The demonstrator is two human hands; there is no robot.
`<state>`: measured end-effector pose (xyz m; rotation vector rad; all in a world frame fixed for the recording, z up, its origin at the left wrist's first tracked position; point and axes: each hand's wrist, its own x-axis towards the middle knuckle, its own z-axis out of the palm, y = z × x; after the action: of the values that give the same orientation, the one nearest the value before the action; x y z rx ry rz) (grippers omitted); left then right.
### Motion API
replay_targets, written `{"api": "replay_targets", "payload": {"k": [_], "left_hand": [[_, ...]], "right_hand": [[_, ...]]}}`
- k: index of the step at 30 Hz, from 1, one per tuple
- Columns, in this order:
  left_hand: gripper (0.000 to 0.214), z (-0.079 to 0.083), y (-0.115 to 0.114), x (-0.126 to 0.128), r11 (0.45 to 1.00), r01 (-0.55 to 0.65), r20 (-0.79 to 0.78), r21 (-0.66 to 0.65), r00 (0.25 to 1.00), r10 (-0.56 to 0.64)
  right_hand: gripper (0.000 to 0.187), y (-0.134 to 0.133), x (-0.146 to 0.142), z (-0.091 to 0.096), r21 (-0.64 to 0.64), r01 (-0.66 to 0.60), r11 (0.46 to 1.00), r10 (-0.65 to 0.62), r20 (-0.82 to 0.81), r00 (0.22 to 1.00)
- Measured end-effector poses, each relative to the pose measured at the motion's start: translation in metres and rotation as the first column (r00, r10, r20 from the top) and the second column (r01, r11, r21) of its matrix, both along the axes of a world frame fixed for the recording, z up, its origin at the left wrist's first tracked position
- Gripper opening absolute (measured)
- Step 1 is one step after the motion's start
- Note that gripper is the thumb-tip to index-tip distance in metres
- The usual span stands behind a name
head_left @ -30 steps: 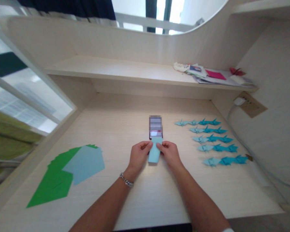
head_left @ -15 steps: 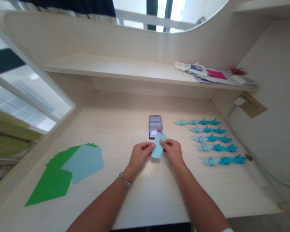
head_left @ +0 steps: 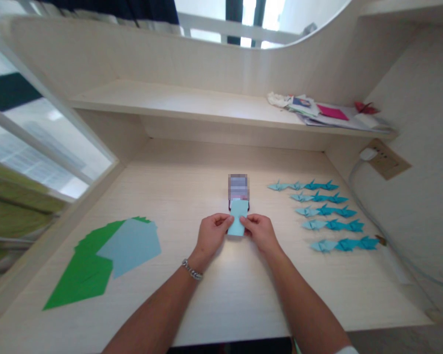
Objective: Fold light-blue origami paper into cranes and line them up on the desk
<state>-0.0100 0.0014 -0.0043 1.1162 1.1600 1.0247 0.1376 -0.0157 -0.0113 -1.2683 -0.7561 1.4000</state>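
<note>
A light-blue piece of folded paper [head_left: 238, 216] is held between both hands above the middle of the desk. My left hand [head_left: 213, 233] pinches its left edge between thumb and fingers. On the opposite edge, my right hand [head_left: 260, 232] has its thumb on the front face, with the other fingers mostly hidden behind. The paper's upper end covers the lower part of a phone [head_left: 238, 187] lying on the desk. To the right, several rows of blue origami cranes [head_left: 325, 211] stand on the desk, ranging from pale to deeper blue.
Fanned green paper sheets [head_left: 83, 275] and pale-blue sheets [head_left: 135, 246] lie at the left. A shelf [head_left: 192, 101] crosses the back, bearing papers [head_left: 332, 112] and a red folded paper [head_left: 366, 107]. A white cable [head_left: 376, 227] runs from the wall socket [head_left: 386, 158] along the right side.
The folded paper has turned from a slant to nearly upright and shifted slightly left. My right thumb has moved lower on it.
</note>
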Motion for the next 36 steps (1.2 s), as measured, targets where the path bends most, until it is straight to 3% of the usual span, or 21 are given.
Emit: {"api": "replay_targets", "payload": {"k": [5,12,22,36], "left_hand": [[0.028,-0.003,0.0,0.0,1.0,-0.004,-0.002,0.011,1.0,0.004],[0.03,-0.005,0.003,-0.002,0.999,-0.026,-0.055,0.033,0.998,0.028],[0.034,-0.008,0.003,0.0,1.0,0.001,-0.089,0.031,0.996,0.002],[0.034,-0.007,0.001,0.0,0.999,-0.003,-0.09,0.036,0.996,0.006]], "right_hand": [[0.033,0.001,0.002,-0.008,0.057,0.029,0.998,-0.036,0.121,0.992],[0.034,-0.002,-0.003,-0.003,-0.008,-0.049,0.999,0.05,0.1,0.994],[0.032,-0.002,0.0,-0.006,-0.002,-0.023,1.0,0.023,0.17,0.985],[0.035,-0.004,-0.003,0.004,-0.006,0.015,1.0,-0.014,0.182,0.983]]}}
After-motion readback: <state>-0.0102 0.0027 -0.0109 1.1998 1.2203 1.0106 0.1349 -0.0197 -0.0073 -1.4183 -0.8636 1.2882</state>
